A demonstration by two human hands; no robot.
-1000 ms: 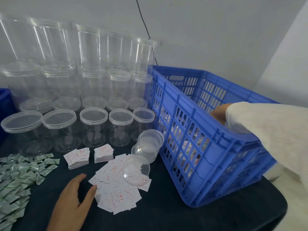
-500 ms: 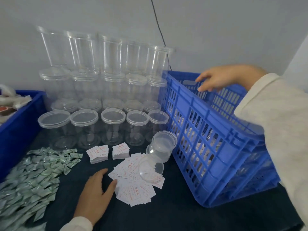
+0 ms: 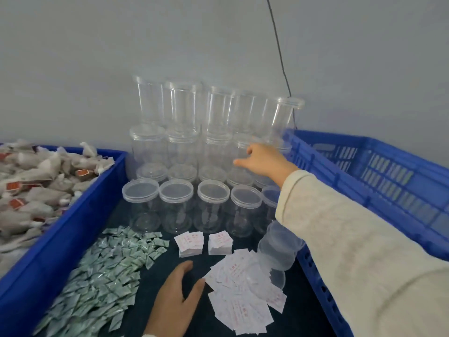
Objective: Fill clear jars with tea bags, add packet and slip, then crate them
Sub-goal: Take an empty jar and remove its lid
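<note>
The right hand [image 3: 261, 159] reaches with fingers spread, gripping nothing, at the stacked jars [image 3: 213, 132] against the wall; pulling a middle one could topple those above — they stand loose; the left hand [image 3: 176, 294] lies flat beside the slips [image 3: 245, 285]; tea bags [image 3: 31, 186] wait left, the crate [image 3: 379, 181] right.

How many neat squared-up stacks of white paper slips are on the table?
2: left stack and right stack, side by side before the front jar row. Other slips lie loose.
</note>
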